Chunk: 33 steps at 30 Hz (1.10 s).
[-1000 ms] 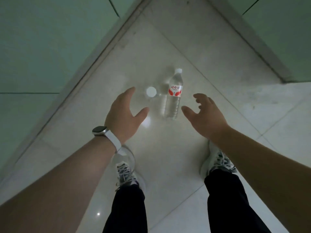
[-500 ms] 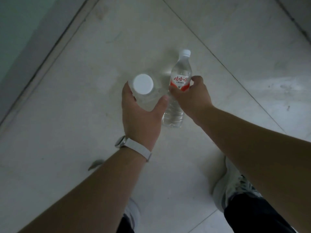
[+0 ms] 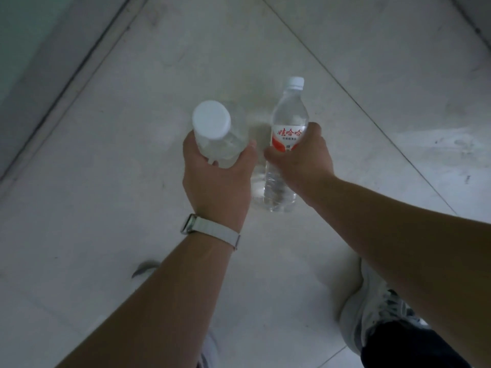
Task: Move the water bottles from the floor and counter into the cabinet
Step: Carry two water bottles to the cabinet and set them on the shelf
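Here, two clear plastic water bottles show at the centre of the frame, each in a hand. The left bottle (image 3: 233, 142), just left of centre, is seen almost straight down its top, so its broad white cap (image 3: 211, 120) hides much of the body. The left hand (image 3: 215, 179) grips it from the lower side, thumb and fingers curled round it. The right bottle (image 3: 288, 115), just right of centre, shows its full length, with its small white cap (image 3: 295, 82) toward the top of the frame and a red-and-white label (image 3: 287, 136) with red characters round its middle. The right hand (image 3: 300, 160) is clamped on it at the label, thumb one side, fingers the other. The bottles are just beside each other, the hands nearly touching. Whether either base rests on the floor (image 3: 106, 181) I cannot tell. Its pale tiles have dark diagonal joints; a grey skirting and greenish wall (image 3: 32, 43) fill the upper left. A white watch band (image 3: 212, 231) circles the left wrist. A pale laced shoe (image 3: 377, 309) and dark trouser leg (image 3: 411, 346) lie at the lower right. Both bottles hold clear water
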Tool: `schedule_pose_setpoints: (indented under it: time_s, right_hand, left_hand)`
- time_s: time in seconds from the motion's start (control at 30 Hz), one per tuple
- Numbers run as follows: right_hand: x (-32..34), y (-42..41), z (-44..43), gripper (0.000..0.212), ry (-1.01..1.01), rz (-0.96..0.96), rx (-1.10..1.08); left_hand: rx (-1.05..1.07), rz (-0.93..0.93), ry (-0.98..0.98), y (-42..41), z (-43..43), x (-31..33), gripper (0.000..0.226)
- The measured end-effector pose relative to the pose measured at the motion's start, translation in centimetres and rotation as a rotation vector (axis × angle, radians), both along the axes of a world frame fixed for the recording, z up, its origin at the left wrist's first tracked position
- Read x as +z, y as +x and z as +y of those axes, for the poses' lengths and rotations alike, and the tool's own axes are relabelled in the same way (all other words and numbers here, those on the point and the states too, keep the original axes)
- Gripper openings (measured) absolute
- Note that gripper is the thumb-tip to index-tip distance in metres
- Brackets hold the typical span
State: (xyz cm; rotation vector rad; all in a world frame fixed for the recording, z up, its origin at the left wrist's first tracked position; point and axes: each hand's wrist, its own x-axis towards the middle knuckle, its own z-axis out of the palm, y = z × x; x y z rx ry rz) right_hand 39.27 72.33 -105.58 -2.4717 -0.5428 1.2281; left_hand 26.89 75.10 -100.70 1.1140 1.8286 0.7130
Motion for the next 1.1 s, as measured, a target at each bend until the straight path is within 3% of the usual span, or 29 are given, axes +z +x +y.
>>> schedule_pose_setpoints:
  time_s: [0.13, 0.4, 0.7, 1.1]
  right_hand:
    - [3.3, 0.6, -0.8, 0.069, 0.076, -0.003, 0.076]
    - [14.7, 2.4, -0.2, 0.071, 0.141, 0.012, 0.137]
    - [31.9, 4.0, 1.0, 0.059, 0.249, -0.021, 0.153]
    - [58.5, 2.6, 4.2, 0.062, 0.47, -0.048, 0.157]
  left_hand:
    - [-0.092, 0.005, -0.022, -1.2, 1.2, 2.0, 0.053]
    - [-0.181, -0.014, -0.02, -2.4, 2.3, 12.4, 0.058]
    - [-0.277, -0.085, 0.005, -2.2, 5.8, 28.8, 0.056]
    - [-0.356, -0.2, 0.137, -4.6, 7.7, 53.6, 0.046]
